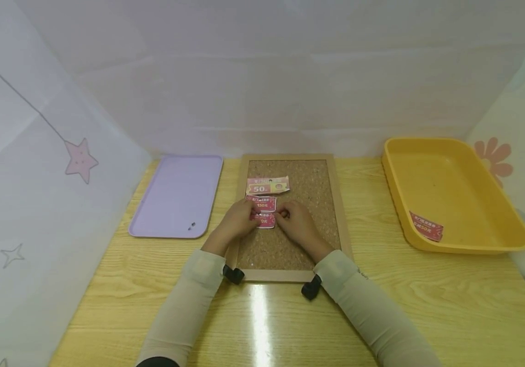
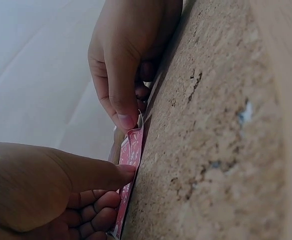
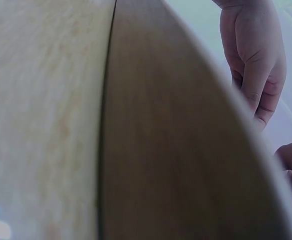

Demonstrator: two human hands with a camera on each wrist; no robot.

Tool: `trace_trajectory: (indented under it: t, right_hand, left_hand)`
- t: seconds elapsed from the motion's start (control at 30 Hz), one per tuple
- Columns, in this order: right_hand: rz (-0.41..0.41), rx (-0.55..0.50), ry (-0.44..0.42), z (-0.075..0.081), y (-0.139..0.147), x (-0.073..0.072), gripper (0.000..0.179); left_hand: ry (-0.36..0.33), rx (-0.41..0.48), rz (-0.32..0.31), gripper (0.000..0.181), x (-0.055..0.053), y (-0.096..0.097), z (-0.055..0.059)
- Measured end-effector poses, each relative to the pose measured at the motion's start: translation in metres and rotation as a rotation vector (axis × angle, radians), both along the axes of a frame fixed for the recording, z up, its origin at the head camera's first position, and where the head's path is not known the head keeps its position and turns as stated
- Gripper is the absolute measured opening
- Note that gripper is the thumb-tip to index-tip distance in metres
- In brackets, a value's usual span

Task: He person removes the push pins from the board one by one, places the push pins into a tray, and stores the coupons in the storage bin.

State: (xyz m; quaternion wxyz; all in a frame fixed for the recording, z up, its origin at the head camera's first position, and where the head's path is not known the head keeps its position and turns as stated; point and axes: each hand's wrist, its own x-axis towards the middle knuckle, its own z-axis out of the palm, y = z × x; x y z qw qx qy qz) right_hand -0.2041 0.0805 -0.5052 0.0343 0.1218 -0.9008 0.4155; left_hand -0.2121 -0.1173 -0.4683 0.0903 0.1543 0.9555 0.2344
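Observation:
Both hands are over a framed corkboard (image 1: 310,250) in the head view, at a small red paper coupon (image 1: 268,221) with white and yellow print. My left hand (image 1: 239,219) holds its left side, thumb laid across the printed face (image 2: 128,160). At the opposite end, my right hand (image 1: 300,221) pinches the edge between thumb and finger, and that corner bends up slightly in the left wrist view. Just above lies another red coupon (image 1: 268,203), close to the left fingertips. Higher up is a pink and yellow coupon (image 1: 278,186) with a large 50.
A shallow purple tray (image 1: 175,193) with a few tiny dark bits sits left of the board. On the right stands a deep yellow bin (image 1: 450,188) with a red coupon (image 1: 426,227) inside. White printed sheets rise behind and at both sides of the wooden table (image 1: 363,193).

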Motion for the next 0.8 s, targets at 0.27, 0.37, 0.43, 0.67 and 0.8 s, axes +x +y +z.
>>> trace_trajectory:
  t: [0.27,0.37,0.43,0.67,0.8]
  right_hand:
    - [-0.004,-0.010,-0.012,0.0016,-0.0002,0.0014,0.010]
    - [-0.001,-0.009,-0.014,0.0023,0.0001,0.0016,0.011]
    - [0.001,-0.006,-0.013,0.0025,0.0003,0.0017,0.011]
    - [-0.001,0.000,-0.010,0.0025,-0.0002,0.0020,0.011]
    - [0.002,-0.002,0.000,0.0026,-0.0002,0.0021,0.010]
  left_hand:
    - [-0.013,0.009,0.004,0.024,-0.0003,-0.0003,0.0004]
    - [-0.025,0.012,0.005,0.025,-0.0005,0.0000,0.0010]
    - [-0.029,0.014,0.005,0.025,-0.0008,0.0002,0.0012]
    - [-0.022,0.010,0.000,0.025,-0.0013,0.0002,0.0012]
    - [-0.022,0.003,0.000,0.024,-0.0012,0.0000,0.0012]
